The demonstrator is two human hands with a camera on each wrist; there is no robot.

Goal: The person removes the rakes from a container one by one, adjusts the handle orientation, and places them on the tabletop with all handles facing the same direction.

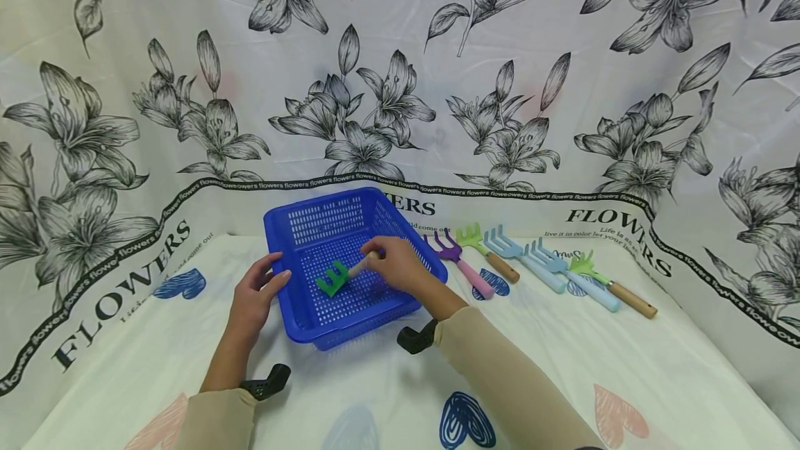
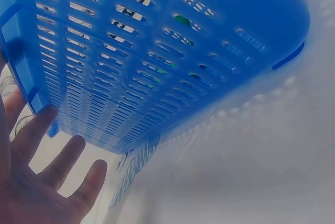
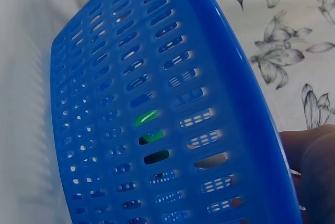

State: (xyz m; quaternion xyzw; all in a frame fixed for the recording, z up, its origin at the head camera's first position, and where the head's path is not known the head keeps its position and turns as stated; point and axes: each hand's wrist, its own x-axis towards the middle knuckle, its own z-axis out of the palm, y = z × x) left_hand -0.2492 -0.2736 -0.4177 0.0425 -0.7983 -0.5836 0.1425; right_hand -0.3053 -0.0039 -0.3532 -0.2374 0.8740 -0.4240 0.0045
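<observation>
A blue perforated plastic basket (image 1: 300,330) stands on the cloth, tilted slightly in the head view. My left hand (image 1: 255,292) holds its left rim; in the left wrist view some fingers (image 2: 64,161) of that hand are spread beside the basket wall. Inside the basket is a small green hand rake (image 1: 334,279) with a pale handle. My right hand (image 1: 396,266) reaches over the rim and pinches the handle's end between thumb and fingers. Through the slots in the right wrist view, bits of the green rake (image 3: 146,118) show; most of that hand is hidden behind the basket wall.
Right of the basket lie several hand rakes in a row: a purple one with a pink handle (image 1: 473,276), a green one (image 1: 494,257), two light blue ones (image 1: 531,262) and another green one (image 1: 615,289). A flower-printed cloth (image 1: 400,89) hangs behind.
</observation>
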